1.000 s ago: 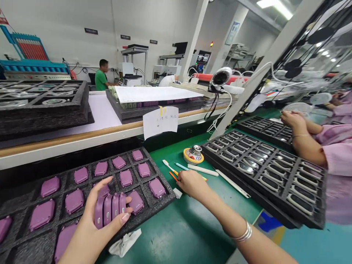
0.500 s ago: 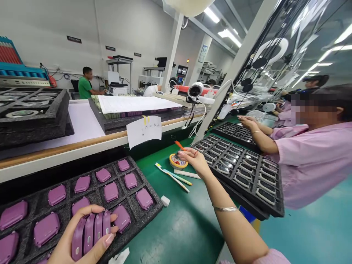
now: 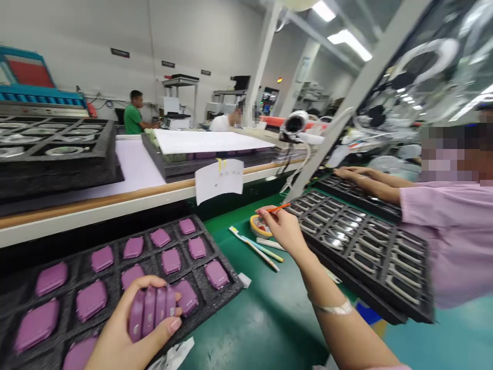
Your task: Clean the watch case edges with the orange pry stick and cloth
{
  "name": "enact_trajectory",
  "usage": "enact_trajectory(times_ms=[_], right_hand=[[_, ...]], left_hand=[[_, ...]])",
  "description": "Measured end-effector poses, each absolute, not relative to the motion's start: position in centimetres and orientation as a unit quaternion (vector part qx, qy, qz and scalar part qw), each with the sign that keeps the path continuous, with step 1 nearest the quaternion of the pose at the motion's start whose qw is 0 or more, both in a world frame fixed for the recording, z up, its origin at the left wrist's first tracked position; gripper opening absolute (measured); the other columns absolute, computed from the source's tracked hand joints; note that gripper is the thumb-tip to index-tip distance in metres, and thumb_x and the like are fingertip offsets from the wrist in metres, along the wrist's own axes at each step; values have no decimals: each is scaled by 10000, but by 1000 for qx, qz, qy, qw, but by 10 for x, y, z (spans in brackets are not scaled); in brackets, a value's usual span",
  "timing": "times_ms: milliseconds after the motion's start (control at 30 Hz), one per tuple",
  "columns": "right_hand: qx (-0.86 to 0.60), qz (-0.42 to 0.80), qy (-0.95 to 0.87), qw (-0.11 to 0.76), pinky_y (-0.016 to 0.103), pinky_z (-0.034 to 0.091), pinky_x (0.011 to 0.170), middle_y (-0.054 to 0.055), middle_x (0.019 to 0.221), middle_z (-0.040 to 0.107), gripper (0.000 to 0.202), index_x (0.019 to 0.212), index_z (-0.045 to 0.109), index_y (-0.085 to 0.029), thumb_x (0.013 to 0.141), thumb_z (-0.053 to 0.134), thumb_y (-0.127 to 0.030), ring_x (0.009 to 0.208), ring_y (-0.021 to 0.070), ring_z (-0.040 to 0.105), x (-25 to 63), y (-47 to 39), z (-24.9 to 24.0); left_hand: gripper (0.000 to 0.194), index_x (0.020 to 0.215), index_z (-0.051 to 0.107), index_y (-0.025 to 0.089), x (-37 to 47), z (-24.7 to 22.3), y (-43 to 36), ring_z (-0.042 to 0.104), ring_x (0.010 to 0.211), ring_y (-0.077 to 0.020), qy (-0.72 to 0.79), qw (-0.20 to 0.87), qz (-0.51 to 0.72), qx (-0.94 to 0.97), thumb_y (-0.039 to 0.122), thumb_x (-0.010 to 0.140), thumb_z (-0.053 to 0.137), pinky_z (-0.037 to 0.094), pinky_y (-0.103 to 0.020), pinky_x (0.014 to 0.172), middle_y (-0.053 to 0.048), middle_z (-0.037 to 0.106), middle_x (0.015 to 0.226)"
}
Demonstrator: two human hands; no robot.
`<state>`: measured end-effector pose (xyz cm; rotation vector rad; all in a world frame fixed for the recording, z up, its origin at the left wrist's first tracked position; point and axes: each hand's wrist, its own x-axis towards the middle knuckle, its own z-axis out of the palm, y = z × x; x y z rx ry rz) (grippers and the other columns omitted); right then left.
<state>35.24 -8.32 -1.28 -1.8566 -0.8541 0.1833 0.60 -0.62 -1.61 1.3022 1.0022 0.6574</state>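
Note:
My left hand [image 3: 142, 329] is closed around a row of several purple device housings [image 3: 154, 311], stood on edge side by side. Below and beyond it lies a black foam tray [image 3: 227, 303] with more purple housings [image 3: 90, 299] in its compartments. My right hand [image 3: 283, 226] is pinched on a slim orange tool [image 3: 279, 207], whose far end is hidden by the fingers. That hand is just above a yellow tape roll [image 3: 254, 226]. Two toothbrushes [image 3: 256, 249] and a flat pale strip [image 3: 271, 243] lie on the green mat [image 3: 246, 329] near it.
Stacked black trays [image 3: 358, 246] of dark-faced devices stand on the right, beside a co-worker in a pink sleeve [image 3: 427, 205]. A shelf edge [image 3: 165, 200] with a hanging paper note [image 3: 219, 180] runs across the back. Crumpled white tissue [image 3: 175, 354] lies near the front.
The view has swung left, so things appear further right. My right hand has turned, and the orange tool now points right. My left hand keeps its grip. The co-worker's hands are lower, over a tray.

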Motion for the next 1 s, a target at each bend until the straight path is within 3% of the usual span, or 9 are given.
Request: enact_trajectory(times_ms=[133,267,433,567,733,1000], right_hand=[[-652,207,-504,527,280,552,631,23,734,679,351,808,687,-186,903,635,-520,638,155,651,249,-79,11],[-479,356,-622,507,211,502,549,-12,724,599,245,802,599,-189,996,548,-331,593,99,608,184,-72,22],[-475,260,-683,490,224,412,533,-30,714,529,228,784,540,-196,1005,506,-240,564,88,512,167,-53,13],[-463,167,-733,470,233,405,588,-21,720,554,214,787,533,-198,993,499,-151,617,106,518,166,-48,10],[-453,152,-749,459,217,421,585,-23,722,564,207,813,522,-208,998,486,-120,614,106,540,165,-49,14],[-457,151,-759,438,220,442,608,-1,747,596,214,821,549,-196,1018,474,-159,641,117,570,168,-48,15]], left_hand=[[508,1034,578,239,2,-7,-6,746,908,-274,401,655,262,584,349,627,861,585,-357,831,-37,743,968],[470,1048,556,242,-2,-4,-3,701,885,-212,366,667,234,605,278,678,843,545,-309,815,0,708,923],[458,1056,519,248,-2,-2,-4,656,849,-158,338,701,223,587,245,713,821,516,-264,778,16,695,931],[448,1037,522,233,0,-3,-5,617,838,-157,359,691,224,586,259,704,819,496,-262,745,20,651,896],[446,1022,512,228,1,-3,-4,580,854,-159,365,690,219,586,268,696,813,474,-290,792,26,616,898],[463,1037,497,230,0,-1,-4,552,789,-135,357,698,211,584,289,706,816,463,-265,733,32,618,882]])
